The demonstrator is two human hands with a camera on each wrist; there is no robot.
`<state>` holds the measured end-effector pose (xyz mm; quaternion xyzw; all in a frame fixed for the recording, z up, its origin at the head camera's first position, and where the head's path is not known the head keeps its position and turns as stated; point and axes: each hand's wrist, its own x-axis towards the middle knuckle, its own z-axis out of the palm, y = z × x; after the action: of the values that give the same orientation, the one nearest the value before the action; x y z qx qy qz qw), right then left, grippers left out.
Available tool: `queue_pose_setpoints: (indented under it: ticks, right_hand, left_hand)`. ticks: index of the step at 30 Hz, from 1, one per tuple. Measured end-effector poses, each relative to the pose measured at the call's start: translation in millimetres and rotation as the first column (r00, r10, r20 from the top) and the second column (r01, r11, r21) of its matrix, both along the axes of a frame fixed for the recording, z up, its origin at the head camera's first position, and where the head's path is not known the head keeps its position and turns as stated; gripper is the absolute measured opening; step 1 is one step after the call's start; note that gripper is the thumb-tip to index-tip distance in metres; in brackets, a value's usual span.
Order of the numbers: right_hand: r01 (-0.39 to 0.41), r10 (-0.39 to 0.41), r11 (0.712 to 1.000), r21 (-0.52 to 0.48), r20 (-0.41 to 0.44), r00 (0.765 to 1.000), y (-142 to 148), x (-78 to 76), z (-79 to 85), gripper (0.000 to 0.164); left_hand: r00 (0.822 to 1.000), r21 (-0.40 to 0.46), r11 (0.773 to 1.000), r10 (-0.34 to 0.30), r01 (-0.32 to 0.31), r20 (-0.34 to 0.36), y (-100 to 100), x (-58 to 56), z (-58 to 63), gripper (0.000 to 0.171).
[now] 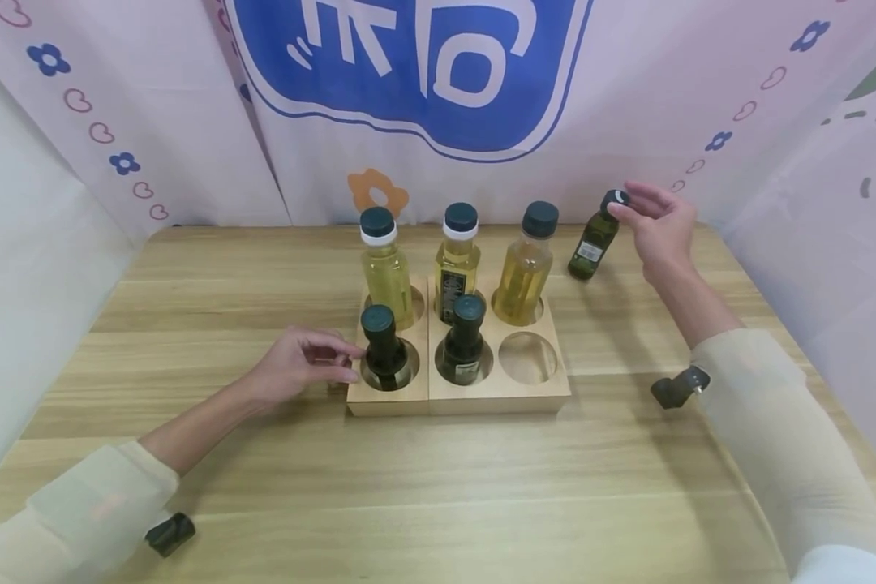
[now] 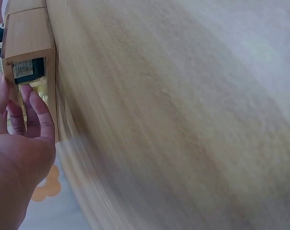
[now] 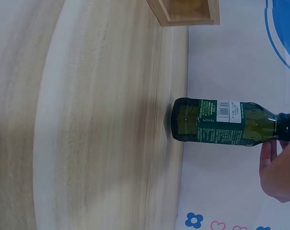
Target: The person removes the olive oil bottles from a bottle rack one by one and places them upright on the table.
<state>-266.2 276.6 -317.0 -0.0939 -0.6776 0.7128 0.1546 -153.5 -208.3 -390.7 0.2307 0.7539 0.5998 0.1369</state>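
My right hand (image 1: 664,231) holds a small dark green glass bottle (image 3: 219,122) by its dark cap, at the back right. The bottle leans a little in the head view, its base close to the tabletop and its label showing. My left hand (image 1: 299,365) is at the left end of a light wooden bottle rack (image 1: 496,404). Its thumb and fingers lie around the edge of the rack's top board, beside a dark bottle (image 1: 383,345). Another dark bottle (image 1: 463,345) stands in the front middle hole. The front right hole (image 1: 528,358) holds nothing.
Three clear bottles of yellow liquid stand in the rack's back row: a left one (image 1: 387,272), a middle one (image 1: 458,259) and a right one (image 1: 526,272). Behind the wooden table (image 1: 409,495) hangs a white cloth (image 1: 321,170) with a blue sign.
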Motion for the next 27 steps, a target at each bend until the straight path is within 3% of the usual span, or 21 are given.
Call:
queue_pose_setpoints:
  ticks: [10, 19, 27]
  right_hand:
    - [0.033, -0.033, 0.999, -0.01, -0.002, 0.999, 6.9, -4.1, -3.2, 0.043]
    - [0.029, -0.029, 1.0, -0.009, 0.016, 0.999, 7.0, -4.8, -4.9, 0.037]
    - [0.021, -0.022, 1.0, 0.012, 0.037, 0.999, 6.7, -4.6, -4.5, 0.039]
  left_hand:
    - [1.0, -0.033, 0.999, 0.012, -0.012, 0.024, -0.1, 1.5, 0.2, 0.031]
    - [1.0, -0.036, 0.999, 0.008, -0.007, 0.023, -0.8, 1.6, 0.4, 0.032]
    - [0.995, -0.095, 0.995, 0.042, -0.033, 0.093, -1.0, 1.4, 7.2, 0.035]
